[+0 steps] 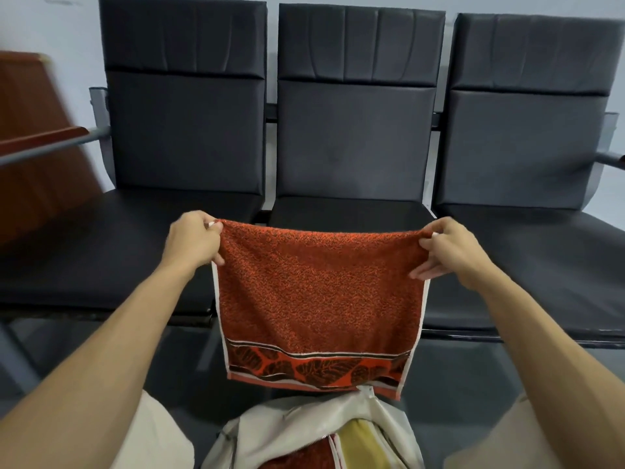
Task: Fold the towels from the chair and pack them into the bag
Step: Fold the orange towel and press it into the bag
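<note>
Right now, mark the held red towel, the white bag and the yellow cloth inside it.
red towel (318, 292), head view, middle of the speckled panel.
white bag (297, 421), head view, top flap above the zipper.
yellow cloth (362, 445), head view, strip showing in the bag's opening.

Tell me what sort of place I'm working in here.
Likely a waiting room or lobby: three linked black padded seats in a row against a plain pale wall, with an armrest at the row's end.

Your view: soft even indoor light, faint shadows, dull sheen on chair (355, 137), blurred left edge, wide-angle bowing.
</note>
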`<state>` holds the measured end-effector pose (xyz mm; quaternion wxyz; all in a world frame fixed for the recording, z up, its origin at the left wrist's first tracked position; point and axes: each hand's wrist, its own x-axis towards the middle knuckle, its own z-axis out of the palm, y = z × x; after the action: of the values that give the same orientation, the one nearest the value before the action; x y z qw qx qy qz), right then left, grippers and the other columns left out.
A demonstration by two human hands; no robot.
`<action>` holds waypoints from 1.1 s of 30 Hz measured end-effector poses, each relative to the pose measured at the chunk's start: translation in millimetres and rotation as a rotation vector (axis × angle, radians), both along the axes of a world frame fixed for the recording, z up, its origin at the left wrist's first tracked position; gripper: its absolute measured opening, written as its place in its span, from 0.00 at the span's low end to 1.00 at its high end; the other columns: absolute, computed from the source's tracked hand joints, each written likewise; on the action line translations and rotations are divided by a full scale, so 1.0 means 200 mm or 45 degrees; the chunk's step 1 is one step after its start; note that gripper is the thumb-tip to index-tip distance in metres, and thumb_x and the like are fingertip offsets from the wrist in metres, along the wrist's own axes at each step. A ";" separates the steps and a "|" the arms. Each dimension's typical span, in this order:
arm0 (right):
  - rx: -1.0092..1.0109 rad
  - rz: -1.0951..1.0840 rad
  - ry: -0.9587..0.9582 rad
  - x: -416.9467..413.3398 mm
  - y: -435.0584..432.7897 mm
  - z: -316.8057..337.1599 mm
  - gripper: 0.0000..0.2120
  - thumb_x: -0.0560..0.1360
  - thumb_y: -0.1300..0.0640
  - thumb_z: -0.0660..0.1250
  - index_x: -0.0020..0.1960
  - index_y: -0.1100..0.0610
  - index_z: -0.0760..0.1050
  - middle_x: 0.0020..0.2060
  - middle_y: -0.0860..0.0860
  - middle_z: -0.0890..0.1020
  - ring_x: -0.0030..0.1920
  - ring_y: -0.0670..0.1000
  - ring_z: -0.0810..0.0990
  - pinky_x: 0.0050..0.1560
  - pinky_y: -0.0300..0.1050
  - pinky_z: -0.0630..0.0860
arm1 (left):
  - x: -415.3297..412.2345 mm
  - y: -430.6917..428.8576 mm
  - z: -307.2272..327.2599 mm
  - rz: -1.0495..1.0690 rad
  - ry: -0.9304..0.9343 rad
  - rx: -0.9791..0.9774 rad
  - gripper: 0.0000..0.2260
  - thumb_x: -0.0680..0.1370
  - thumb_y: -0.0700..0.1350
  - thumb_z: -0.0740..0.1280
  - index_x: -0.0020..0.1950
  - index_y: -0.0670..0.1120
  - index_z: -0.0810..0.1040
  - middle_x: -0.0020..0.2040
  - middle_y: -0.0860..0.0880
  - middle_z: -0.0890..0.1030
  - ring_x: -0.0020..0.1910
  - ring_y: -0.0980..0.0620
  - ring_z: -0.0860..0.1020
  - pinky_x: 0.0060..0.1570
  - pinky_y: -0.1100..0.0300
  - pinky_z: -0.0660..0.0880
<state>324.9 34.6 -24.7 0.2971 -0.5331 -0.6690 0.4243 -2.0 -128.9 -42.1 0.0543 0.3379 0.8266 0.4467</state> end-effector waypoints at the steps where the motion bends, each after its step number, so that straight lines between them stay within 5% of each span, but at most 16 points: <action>1: -0.054 0.026 0.001 0.00 0.01 -0.01 0.07 0.80 0.66 0.58 0.56 0.60 0.71 0.33 0.63 0.81 0.36 0.64 0.85 0.41 0.55 0.83 | 0.01 0.01 -0.01 -0.023 -0.193 0.032 0.07 0.83 0.44 0.59 0.55 0.42 0.74 0.38 0.40 0.82 0.35 0.46 0.84 0.45 0.51 0.82; 3: 0.101 -0.023 0.075 -0.03 0.01 -0.03 0.10 0.78 0.68 0.58 0.54 0.62 0.76 0.38 0.62 0.84 0.37 0.58 0.86 0.45 0.50 0.84 | 0.04 0.04 -0.02 -0.053 -0.408 0.265 0.06 0.84 0.42 0.55 0.52 0.44 0.71 0.46 0.40 0.80 0.36 0.46 0.84 0.40 0.56 0.82; 6: 0.707 -0.175 0.295 -0.09 -0.04 -0.04 0.11 0.78 0.68 0.59 0.50 0.58 0.78 0.49 0.51 0.84 0.47 0.45 0.83 0.54 0.36 0.78 | 0.06 0.09 0.00 -0.191 -0.317 0.631 0.10 0.84 0.39 0.53 0.45 0.50 0.67 0.56 0.46 0.77 0.53 0.51 0.81 0.55 0.58 0.77; 8: 0.844 -0.175 0.339 -0.11 -0.06 -0.05 0.11 0.79 0.68 0.58 0.50 0.59 0.78 0.56 0.46 0.81 0.55 0.42 0.79 0.60 0.35 0.73 | 0.08 0.11 -0.01 -0.327 -0.201 0.609 0.11 0.83 0.38 0.54 0.46 0.53 0.68 0.62 0.50 0.76 0.60 0.54 0.77 0.61 0.58 0.72; 10: 0.800 -0.164 0.183 -0.09 -0.03 -0.08 0.12 0.78 0.67 0.57 0.50 0.58 0.78 0.53 0.48 0.82 0.54 0.46 0.80 0.59 0.39 0.73 | 0.07 0.12 -0.08 -0.407 -0.053 0.342 0.11 0.82 0.38 0.57 0.44 0.53 0.69 0.60 0.49 0.79 0.58 0.52 0.77 0.59 0.56 0.72; 14: 0.489 0.266 -0.525 -0.04 -0.02 -0.15 0.14 0.75 0.66 0.56 0.49 0.56 0.79 0.45 0.57 0.85 0.42 0.52 0.84 0.44 0.39 0.78 | 0.12 0.07 -0.20 -0.655 0.118 -0.453 0.08 0.83 0.42 0.56 0.47 0.52 0.69 0.43 0.48 0.83 0.37 0.57 0.81 0.41 0.57 0.77; 17: 0.495 0.590 -0.991 -0.06 -0.05 -0.23 0.13 0.75 0.65 0.58 0.52 0.56 0.80 0.49 0.54 0.83 0.52 0.56 0.80 0.47 0.41 0.71 | 0.14 0.05 -0.23 -0.733 0.280 -0.683 0.05 0.83 0.45 0.55 0.52 0.52 0.69 0.48 0.49 0.80 0.42 0.54 0.79 0.39 0.57 0.74; 22: 0.396 0.648 -0.970 -0.05 -0.03 -0.29 0.16 0.77 0.60 0.65 0.64 0.55 0.74 0.56 0.49 0.81 0.59 0.51 0.77 0.55 0.37 0.71 | 0.14 0.03 -0.26 -0.788 0.282 -0.745 0.05 0.84 0.44 0.54 0.57 0.49 0.67 0.39 0.52 0.72 0.34 0.56 0.69 0.33 0.61 0.65; 24: 0.392 0.636 -0.936 -0.05 0.00 -0.30 0.17 0.77 0.62 0.64 0.65 0.55 0.74 0.58 0.48 0.81 0.60 0.49 0.77 0.54 0.32 0.67 | 0.12 0.05 -0.27 -0.790 0.244 -0.719 0.04 0.84 0.44 0.53 0.57 0.50 0.66 0.45 0.51 0.76 0.36 0.57 0.70 0.35 0.61 0.68; 26: 0.408 0.609 -0.892 -0.07 0.05 -0.32 0.16 0.77 0.63 0.64 0.65 0.55 0.74 0.58 0.48 0.82 0.60 0.49 0.77 0.53 0.30 0.65 | 0.07 0.10 -0.30 -0.797 0.218 -0.680 0.06 0.84 0.45 0.53 0.59 0.50 0.66 0.62 0.46 0.76 0.46 0.54 0.75 0.48 0.57 0.73; 28: 0.440 0.566 -0.841 -0.09 0.10 -0.35 0.16 0.77 0.64 0.64 0.64 0.55 0.74 0.58 0.48 0.82 0.61 0.50 0.78 0.56 0.30 0.66 | 0.04 0.15 -0.33 -0.827 0.210 -0.631 0.08 0.84 0.44 0.52 0.62 0.48 0.65 0.73 0.48 0.68 0.64 0.51 0.72 0.61 0.59 0.68; 31: 0.471 0.491 -0.756 -0.13 0.19 -0.42 0.15 0.78 0.64 0.63 0.63 0.55 0.75 0.57 0.50 0.82 0.60 0.52 0.78 0.61 0.38 0.70 | 0.03 0.23 -0.38 -0.853 0.241 -0.536 0.05 0.84 0.41 0.52 0.57 0.49 0.64 0.77 0.50 0.62 0.75 0.51 0.61 0.68 0.60 0.60; 33: 0.507 0.394 -0.711 -0.14 0.24 -0.45 0.14 0.80 0.62 0.59 0.62 0.55 0.77 0.55 0.54 0.82 0.53 0.54 0.80 0.54 0.38 0.71 | 0.00 0.26 -0.40 -0.826 0.215 -0.469 0.05 0.84 0.42 0.51 0.56 0.50 0.64 0.77 0.52 0.61 0.75 0.52 0.61 0.67 0.61 0.60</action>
<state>297.0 82.0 -115.5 0.1334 -0.4527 -0.8662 0.1642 -2.1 -76.2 -122.8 0.1844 0.6022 0.7448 0.2207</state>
